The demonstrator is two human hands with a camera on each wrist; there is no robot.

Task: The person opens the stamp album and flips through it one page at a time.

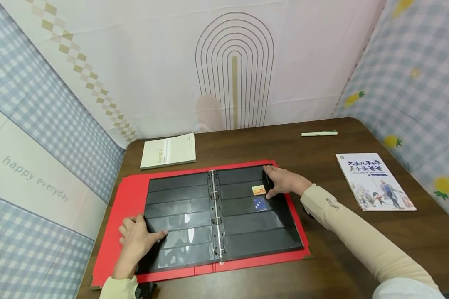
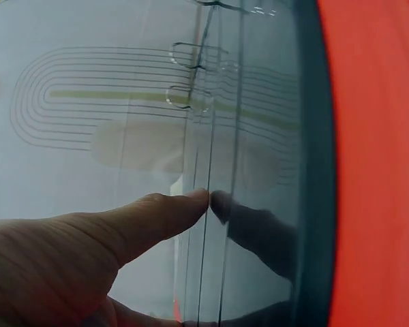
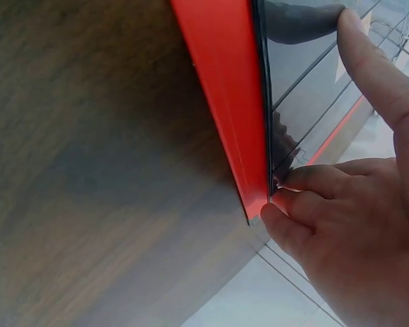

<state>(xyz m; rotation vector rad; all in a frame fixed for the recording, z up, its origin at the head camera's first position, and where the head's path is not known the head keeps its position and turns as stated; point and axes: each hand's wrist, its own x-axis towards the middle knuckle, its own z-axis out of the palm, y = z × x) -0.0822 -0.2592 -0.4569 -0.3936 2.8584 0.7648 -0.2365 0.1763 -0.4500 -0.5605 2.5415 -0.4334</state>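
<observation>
one red binder [image 1: 112, 224] lies open in the middle of the desk [image 1: 321, 265], its two black pocket pages spread either side of the metal rings [image 1: 215, 216]. the left hand [image 1: 136, 238] rests on the left page [image 1: 179, 216] near the binder's front left corner, fingers [image 2: 177, 204] fairly straight, thumb pressing the glossy plastic, holding nothing. the right hand [image 1: 284, 182] is at the right page's [image 1: 262, 232] far right corner, fingers [image 3: 307, 184] curled and pinching its edge. two small cards sit in the right page's pockets, one orange [image 1: 258, 189], one blue [image 1: 260, 203]. one notepad [image 1: 168, 151] lies near the far left corner, one pen [image 1: 319, 133] by the far edge, one picture book [image 1: 374, 180] towards the right edge.
</observation>
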